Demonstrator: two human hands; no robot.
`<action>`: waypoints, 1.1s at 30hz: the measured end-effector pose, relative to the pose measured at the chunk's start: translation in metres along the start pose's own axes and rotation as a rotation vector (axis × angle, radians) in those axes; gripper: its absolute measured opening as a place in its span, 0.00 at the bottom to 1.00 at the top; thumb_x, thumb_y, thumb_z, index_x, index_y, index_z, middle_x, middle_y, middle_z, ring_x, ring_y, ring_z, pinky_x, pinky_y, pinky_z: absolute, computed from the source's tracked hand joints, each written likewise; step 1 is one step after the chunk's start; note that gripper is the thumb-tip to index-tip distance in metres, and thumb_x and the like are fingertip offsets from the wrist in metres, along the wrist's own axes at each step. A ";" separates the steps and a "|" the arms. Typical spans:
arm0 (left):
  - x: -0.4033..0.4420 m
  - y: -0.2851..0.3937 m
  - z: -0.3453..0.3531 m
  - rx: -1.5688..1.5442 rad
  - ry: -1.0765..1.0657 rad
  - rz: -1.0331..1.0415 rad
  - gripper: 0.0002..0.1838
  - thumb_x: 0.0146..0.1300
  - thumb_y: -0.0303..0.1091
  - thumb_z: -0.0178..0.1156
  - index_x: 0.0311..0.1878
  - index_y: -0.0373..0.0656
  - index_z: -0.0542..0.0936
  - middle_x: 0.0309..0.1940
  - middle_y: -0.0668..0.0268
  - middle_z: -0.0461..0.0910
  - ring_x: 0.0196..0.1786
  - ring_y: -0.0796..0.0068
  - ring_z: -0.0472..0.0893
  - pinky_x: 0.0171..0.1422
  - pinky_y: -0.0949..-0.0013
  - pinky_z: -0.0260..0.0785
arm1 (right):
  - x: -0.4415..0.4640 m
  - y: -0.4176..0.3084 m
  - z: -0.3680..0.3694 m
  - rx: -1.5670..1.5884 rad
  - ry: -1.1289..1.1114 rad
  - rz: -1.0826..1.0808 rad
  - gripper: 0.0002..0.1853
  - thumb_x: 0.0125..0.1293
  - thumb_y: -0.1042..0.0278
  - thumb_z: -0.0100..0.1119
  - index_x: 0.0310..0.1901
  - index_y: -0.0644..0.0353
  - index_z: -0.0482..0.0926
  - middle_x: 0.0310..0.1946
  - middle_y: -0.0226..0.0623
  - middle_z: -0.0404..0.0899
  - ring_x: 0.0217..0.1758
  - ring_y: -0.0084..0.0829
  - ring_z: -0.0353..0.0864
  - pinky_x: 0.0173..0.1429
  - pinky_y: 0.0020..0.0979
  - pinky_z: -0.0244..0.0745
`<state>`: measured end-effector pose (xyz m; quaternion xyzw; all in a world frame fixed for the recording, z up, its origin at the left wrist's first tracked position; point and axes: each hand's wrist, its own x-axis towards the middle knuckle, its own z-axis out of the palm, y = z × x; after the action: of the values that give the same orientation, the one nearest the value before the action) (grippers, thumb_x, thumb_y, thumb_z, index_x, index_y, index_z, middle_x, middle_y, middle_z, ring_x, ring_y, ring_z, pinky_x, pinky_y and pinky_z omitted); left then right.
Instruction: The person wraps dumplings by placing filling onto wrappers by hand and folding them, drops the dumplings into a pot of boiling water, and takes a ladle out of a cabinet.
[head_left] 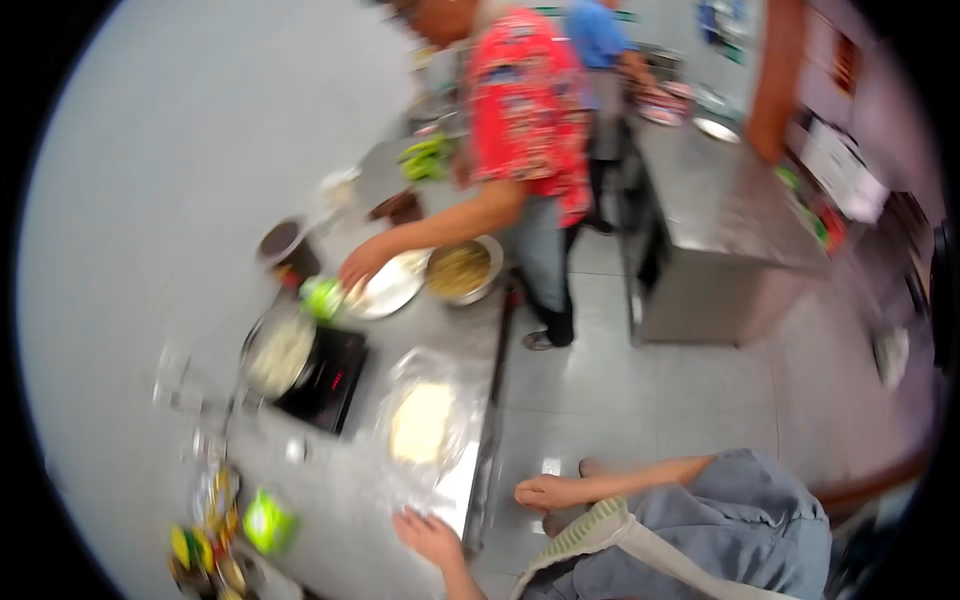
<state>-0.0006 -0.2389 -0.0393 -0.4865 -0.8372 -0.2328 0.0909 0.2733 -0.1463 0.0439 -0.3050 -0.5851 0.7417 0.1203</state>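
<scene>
My left hand (430,537) lies flat with its fingers spread at the front edge of the steel counter (350,510). It holds nothing. Just beyond its fingertips, a pale yellow slab (420,424) rests on clear plastic film (440,368); the blur hides what it is made of. My right hand (552,491) hangs over the floor in front of my body, away from the counter. Its fingers look curled together, and I see nothing in them.
A pot of whitish food (281,355) sits on a black induction cooker (340,375). A co-worker in a red patterned shirt (525,100) reaches over a white plate (390,292) beside a metal bowl (464,270). Jars (200,550) and a green package (268,521) stand nearby. Another steel table (730,210) is opposite.
</scene>
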 end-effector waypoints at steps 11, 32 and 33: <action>-0.069 0.309 -0.034 -0.625 -0.390 0.756 0.26 0.58 0.24 0.57 0.62 0.32 0.70 0.58 0.46 0.73 0.63 0.44 0.70 0.70 0.50 0.59 | -0.253 0.066 -0.096 0.404 0.612 -0.112 0.10 0.70 0.65 0.58 0.37 0.64 0.79 0.27 0.31 0.79 0.34 0.22 0.80 0.42 0.24 0.77; -0.342 0.841 0.294 0.487 -1.032 1.956 0.20 0.60 0.43 0.56 0.45 0.36 0.83 0.44 0.46 0.83 0.50 0.47 0.82 0.56 0.54 0.74 | -0.855 0.268 -0.389 0.865 1.432 -0.482 0.07 0.61 0.77 0.58 0.41 0.59 0.74 0.34 0.27 0.74 0.36 0.20 0.73 0.41 0.23 0.70; -0.381 0.887 0.302 0.332 -1.101 1.770 0.20 0.60 0.42 0.56 0.46 0.35 0.83 0.44 0.45 0.83 0.50 0.47 0.82 0.56 0.53 0.74 | -0.881 0.280 -0.401 0.958 1.494 -0.526 0.08 0.58 0.79 0.57 0.39 0.60 0.72 0.29 0.28 0.72 0.28 0.18 0.70 0.30 0.23 0.63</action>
<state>0.9766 -0.0177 -0.1805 -0.9439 -0.1306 0.2870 -0.0985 1.2522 -0.3797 0.0026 -0.4792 -0.0369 0.4639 0.7442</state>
